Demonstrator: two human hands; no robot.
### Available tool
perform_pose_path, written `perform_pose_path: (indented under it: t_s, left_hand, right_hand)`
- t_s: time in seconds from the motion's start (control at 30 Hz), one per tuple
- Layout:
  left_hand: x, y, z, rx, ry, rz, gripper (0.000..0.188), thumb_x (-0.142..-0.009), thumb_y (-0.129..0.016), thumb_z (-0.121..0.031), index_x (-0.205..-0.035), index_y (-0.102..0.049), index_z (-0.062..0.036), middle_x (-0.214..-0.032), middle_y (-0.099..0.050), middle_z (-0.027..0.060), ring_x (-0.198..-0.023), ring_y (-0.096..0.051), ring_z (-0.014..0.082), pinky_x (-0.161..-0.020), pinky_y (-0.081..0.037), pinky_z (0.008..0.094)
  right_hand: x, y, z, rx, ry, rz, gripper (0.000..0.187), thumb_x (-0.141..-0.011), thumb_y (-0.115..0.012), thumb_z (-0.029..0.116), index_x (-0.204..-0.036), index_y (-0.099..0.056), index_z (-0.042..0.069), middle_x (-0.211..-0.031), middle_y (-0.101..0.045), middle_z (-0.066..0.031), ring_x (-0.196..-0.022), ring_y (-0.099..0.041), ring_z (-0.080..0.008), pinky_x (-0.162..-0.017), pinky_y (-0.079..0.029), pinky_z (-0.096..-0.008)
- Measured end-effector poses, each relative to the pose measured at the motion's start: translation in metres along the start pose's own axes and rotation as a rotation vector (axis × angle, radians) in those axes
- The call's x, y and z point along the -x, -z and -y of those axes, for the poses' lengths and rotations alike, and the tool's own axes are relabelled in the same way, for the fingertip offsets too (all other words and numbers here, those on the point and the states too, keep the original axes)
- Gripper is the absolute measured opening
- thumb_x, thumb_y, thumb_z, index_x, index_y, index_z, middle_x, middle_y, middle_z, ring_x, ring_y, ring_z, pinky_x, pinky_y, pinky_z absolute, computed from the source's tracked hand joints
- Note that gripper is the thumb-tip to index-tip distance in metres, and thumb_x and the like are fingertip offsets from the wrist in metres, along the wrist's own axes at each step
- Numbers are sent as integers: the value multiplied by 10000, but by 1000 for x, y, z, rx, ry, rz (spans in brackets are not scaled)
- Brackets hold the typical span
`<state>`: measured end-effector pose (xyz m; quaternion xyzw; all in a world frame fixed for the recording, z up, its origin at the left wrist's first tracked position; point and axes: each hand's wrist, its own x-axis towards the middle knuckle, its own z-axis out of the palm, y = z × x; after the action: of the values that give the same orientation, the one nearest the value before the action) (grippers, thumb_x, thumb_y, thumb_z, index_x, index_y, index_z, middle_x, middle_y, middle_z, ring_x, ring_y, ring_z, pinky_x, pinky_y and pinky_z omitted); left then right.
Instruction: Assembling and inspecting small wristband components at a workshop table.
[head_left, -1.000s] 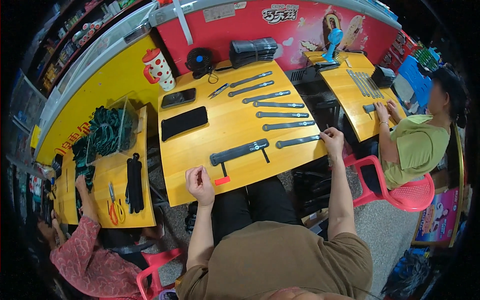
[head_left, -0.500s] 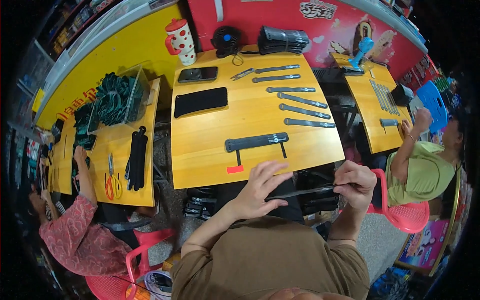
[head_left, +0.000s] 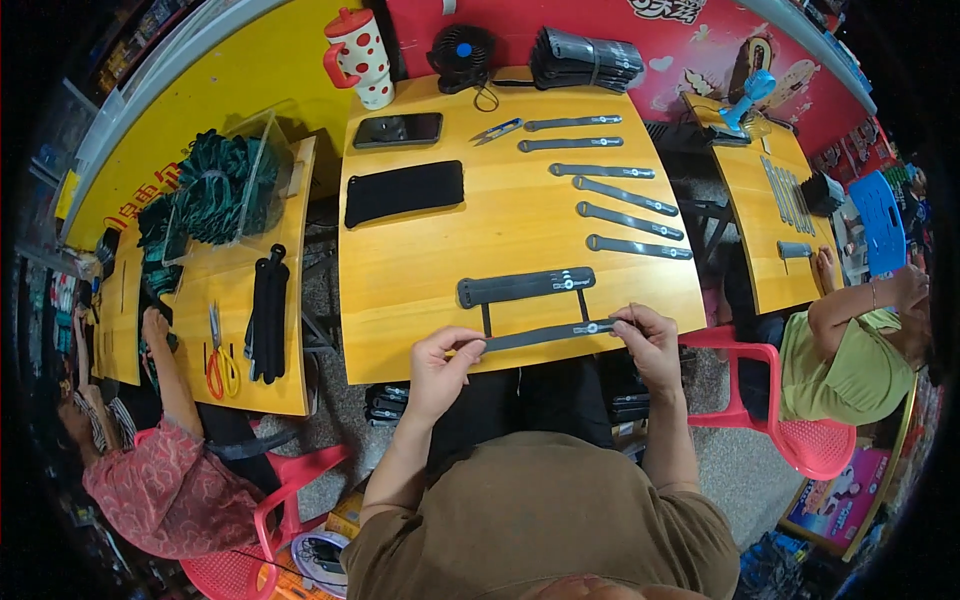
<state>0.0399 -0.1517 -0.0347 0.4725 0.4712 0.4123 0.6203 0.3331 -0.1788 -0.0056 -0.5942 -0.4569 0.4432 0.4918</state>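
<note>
A grey-black strap [head_left: 548, 336] with pale print is stretched level across the table's near edge, one end in each hand. My left hand [head_left: 441, 372] pinches its plain end. At the printed end, my right hand [head_left: 650, 345] grips it between thumb and fingers. Just beyond lies a short stack of similar straps [head_left: 525, 288], with two thin black strips [head_left: 486, 320] running from it toward me. Farther right, several single straps [head_left: 630, 218] are laid out in a column.
On the yellow table [head_left: 400, 290] are a black folded cloth [head_left: 405, 194], a phone [head_left: 398, 130], thread snips [head_left: 497, 131], a fan [head_left: 462, 58], a spotted tumbler [head_left: 358, 62] and a bundle of straps [head_left: 585, 62]. Co-workers sit at side tables, left and right.
My left hand, fingers spread before, now pinches the strap's near-left end. Both hands have moved forward, bringing the strap from over my lap to the table edge. The red piece no longer shows.
</note>
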Motion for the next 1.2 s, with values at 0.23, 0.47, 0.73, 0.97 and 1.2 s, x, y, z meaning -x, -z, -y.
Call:
perform_pose_path:
  t_s: [0.23, 0.47, 0.73, 0.97, 1.2]
  left_hand:
    - [-28, 0, 17, 47, -90, -233, 166, -842, -680, 29, -1000, -634, 12, -805, -635, 32, -627, -589, 58, -475, -442, 169]
    - [-42, -3, 17, 17, -62, -307, 217, -835, -671, 58, -1037, -609, 14, -785, -613, 8, -642, -547, 36, -523, -442, 170]
    - [-47, -3, 26, -95, -91, -364, 229, -837, -682, 42, -1047, -600, 6, -804, -628, 26, -622, -574, 54, -466, -430, 162]
    - [-49, -8, 18, -68, -15, -408, 219, -823, -697, 59, -1017, -605, 13, -799, -634, 21, -672, -576, 51, -588, -473, 183]
    - [-50, -10, 15, -87, -5, -428, 207, -830, -694, 49, -1014, -605, 14, -792, -638, 23, -663, -574, 52, -586, -466, 183]
  right_hand:
    - [-32, -17, -31, 169, 94, -66, 38, -848, -656, -1, -851, -650, -39, -699, -590, -12, -672, -522, -65, -617, -432, -222]
    - [-49, -28, -37, 318, 198, -145, 41, -819, -659, -43, -857, -644, -38, -724, -606, -45, -685, -561, -100, -629, -458, -247]
    - [-53, -31, -40, 414, 241, -168, 77, -795, -672, -57, -866, -645, -43, -723, -603, -92, -663, -587, -158, -610, -457, -264]
    - [-55, -34, -40, 467, 297, -196, 101, -782, -674, -65, -875, -646, -37, -708, -597, -104, -625, -584, -182, -578, -450, -274]
    - [-55, -35, -41, 462, 297, -204, 99, -780, -668, -69, -868, -646, -29, -697, -584, -103, -609, -575, -192, -563, -439, -285]
